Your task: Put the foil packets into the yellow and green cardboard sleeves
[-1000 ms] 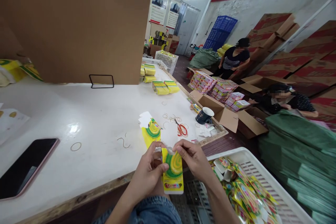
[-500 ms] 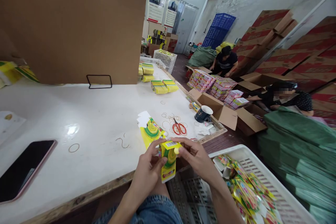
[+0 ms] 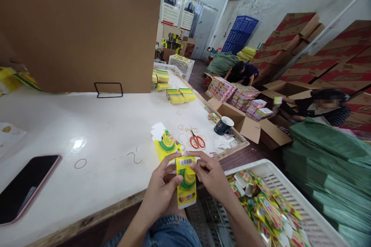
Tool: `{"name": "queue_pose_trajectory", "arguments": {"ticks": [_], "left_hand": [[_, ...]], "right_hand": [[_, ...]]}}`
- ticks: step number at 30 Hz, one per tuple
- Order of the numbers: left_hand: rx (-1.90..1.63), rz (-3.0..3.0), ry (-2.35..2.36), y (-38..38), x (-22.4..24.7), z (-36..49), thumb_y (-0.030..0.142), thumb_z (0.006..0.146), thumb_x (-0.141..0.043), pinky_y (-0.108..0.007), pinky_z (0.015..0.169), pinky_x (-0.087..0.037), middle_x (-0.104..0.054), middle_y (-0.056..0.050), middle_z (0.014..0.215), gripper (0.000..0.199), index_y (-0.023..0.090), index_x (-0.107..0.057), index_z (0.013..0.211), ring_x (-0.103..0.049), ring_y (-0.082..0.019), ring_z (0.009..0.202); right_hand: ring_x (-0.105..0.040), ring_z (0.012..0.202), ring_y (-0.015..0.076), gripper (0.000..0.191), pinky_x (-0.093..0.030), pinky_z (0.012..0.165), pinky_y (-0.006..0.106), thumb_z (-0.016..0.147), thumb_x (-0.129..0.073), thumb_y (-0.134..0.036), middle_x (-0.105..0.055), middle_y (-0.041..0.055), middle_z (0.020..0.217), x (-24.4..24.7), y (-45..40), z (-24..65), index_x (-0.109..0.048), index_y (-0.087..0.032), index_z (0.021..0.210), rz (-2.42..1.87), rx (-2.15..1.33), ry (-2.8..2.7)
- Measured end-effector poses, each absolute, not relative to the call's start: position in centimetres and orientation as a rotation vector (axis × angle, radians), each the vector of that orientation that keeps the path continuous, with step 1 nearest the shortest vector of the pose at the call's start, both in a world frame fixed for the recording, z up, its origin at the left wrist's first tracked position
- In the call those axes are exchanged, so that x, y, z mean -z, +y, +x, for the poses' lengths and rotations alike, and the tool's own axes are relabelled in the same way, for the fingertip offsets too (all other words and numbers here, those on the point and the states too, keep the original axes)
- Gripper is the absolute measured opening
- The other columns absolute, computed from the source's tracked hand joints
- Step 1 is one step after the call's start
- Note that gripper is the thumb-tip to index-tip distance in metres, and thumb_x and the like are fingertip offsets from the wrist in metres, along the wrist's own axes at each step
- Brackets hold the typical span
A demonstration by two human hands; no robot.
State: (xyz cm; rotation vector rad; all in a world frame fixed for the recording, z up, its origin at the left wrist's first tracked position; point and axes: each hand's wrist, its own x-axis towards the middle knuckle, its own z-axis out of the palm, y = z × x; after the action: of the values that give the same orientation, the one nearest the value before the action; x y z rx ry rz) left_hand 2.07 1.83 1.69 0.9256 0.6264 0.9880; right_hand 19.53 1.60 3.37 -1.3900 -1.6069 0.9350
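Between my hands, over the table's front edge, a small yellow-green box (image 3: 186, 183) hangs with its barcode end uppermost. My left hand (image 3: 165, 181) grips its left side, thumb on the front face. My right hand (image 3: 209, 171) pinches its upper right part, with the thumb on the front and the forefinger along the top. Just behind them, a flat yellow carton with white flaps (image 3: 166, 142) lies on the white table (image 3: 110, 131). Red-handled scissors (image 3: 197, 141) rest among loose rubber bands to the right of that carton.
A white basket (image 3: 315, 216) of yellow packets stands at my right. A dark mug (image 3: 223, 126) is near the table's right edge, a phone (image 3: 27, 187) at left. Bundled cartons (image 3: 180, 95) lie farther back. Two people work beyond, among boxes and a green sack (image 3: 321, 162).
The held box has tilted so its front faces me more, and my right thumb has moved onto its face. One person beyond has bent lower; the other now holds up a small box.
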Motion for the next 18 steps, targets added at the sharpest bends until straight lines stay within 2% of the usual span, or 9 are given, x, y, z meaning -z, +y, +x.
{"name": "queue_pose_trajectory", "arguments": {"ticks": [2, 4, 7, 9, 11, 14, 16, 18], "left_hand": [[-1.001, 0.909, 0.614, 1.8, -1.8, 2.2, 0.026, 0.076, -0.069, -0.035, 0.078, -0.054, -0.071, -0.009, 0.106, 0.056, 0.022, -0.046, 0.127, -0.067, -0.026, 0.096], [-1.018, 0.911, 0.614, 1.6, -1.8, 2.6, 0.024, 0.076, -0.069, -0.035, 0.078, -0.054, -0.071, -0.009, 0.107, 0.052, 0.022, -0.049, 0.124, -0.068, -0.026, 0.094], [-1.051, 0.956, 0.610, 1.3, -1.4, 3.3, 0.024, 0.079, -0.066, -0.037, 0.083, -0.053, -0.070, -0.009, 0.111, 0.043, 0.023, -0.052, 0.120, -0.067, -0.027, 0.099], [-1.086, 1.083, 0.662, 1.4, -0.9, 3.5, 0.024, 0.082, -0.061, -0.040, 0.092, -0.050, -0.067, -0.010, 0.118, 0.036, 0.023, -0.056, 0.118, -0.062, -0.028, 0.110], [-1.143, 1.298, 0.825, 2.0, 0.0, 3.3, 0.025, 0.084, -0.059, -0.044, 0.104, -0.040, -0.061, -0.009, 0.129, 0.036, 0.025, -0.058, 0.121, -0.052, -0.028, 0.123], [-1.221, 1.583, 1.103, 3.4, 1.5, 2.6, 0.025, 0.084, -0.058, -0.049, 0.116, -0.014, -0.049, -0.009, 0.142, 0.048, 0.026, -0.051, 0.131, -0.032, -0.029, 0.138], [-1.205, 1.646, 1.125, 4.2, 2.5, 2.4, 0.023, 0.083, -0.060, -0.052, 0.116, 0.001, -0.052, -0.009, 0.140, 0.049, 0.026, -0.052, 0.131, -0.030, -0.030, 0.139], [-1.160, 1.684, 1.083, 4.6, 3.1, 2.5, 0.020, 0.080, -0.063, -0.054, 0.115, 0.004, -0.056, -0.009, 0.136, 0.050, 0.026, -0.054, 0.129, -0.038, -0.031, 0.135]], "right_hand": [[-0.054, 0.066, 0.0150, 0.028, -0.043, 0.060, 0.025, 0.086, -0.059, -0.036, -0.064, 0.0008, 0.076, -3.1, 1.5, 19.3, -0.065, -0.020, 0.108, -1.318, -0.911, -1.522], [-0.059, 0.076, 0.0174, 0.026, -0.047, 0.068, 0.027, 0.085, -0.061, -0.036, -0.068, 0.0042, 0.089, -3.0, 1.3, 18.7, -0.067, -0.021, 0.106, -1.243, -0.952, -1.426], [-0.062, 0.080, 0.0197, 0.022, -0.049, 0.073, 0.031, 0.085, -0.061, -0.035, -0.070, 0.0052, 0.090, -3.3, 0.8, 18.6, -0.069, -0.023, 0.102, -1.218, -0.986, -1.379], [-0.062, 0.084, 0.0222, 0.021, -0.049, 0.075, 0.034, 0.085, -0.059, -0.035, -0.070, 0.0065, 0.093, -3.9, 0.2, 20.1, -0.070, -0.024, 0.099, -1.324, -0.852, -1.444], [-0.061, 0.090, 0.0258, 0.021, -0.046, 0.081, 0.040, 0.086, -0.057, -0.037, -0.070, 0.0081, 0.097, -4.7, -0.6, 23.1, -0.071, -0.025, 0.096, -1.525, -0.522, -1.538], [-0.057, 0.092, 0.0332, 0.027, -0.036, 0.089, 0.053, 0.081, -0.056, -0.043, -0.068, 0.0124, 0.094, -5.6, -1.3, 28.0, -0.074, -0.023, 0.088, -1.819, 0.093, -1.586], [-0.056, 0.096, 0.0362, 0.033, -0.032, 0.092, 0.056, 0.077, -0.059, -0.046, -0.068, 0.0152, 0.096, -5.2, -0.8, 29.2, -0.073, -0.020, 0.092, -1.868, 0.106, -1.579], [-0.056, 0.100, 0.0339, 0.035, -0.035, 0.093, 0.052, 0.077, -0.061, -0.045, -0.068, 0.0143, 0.102, -3.9, 0.7, 27.8, -0.072, -0.019, 0.098, -1.803, -0.133, -1.576]]}}
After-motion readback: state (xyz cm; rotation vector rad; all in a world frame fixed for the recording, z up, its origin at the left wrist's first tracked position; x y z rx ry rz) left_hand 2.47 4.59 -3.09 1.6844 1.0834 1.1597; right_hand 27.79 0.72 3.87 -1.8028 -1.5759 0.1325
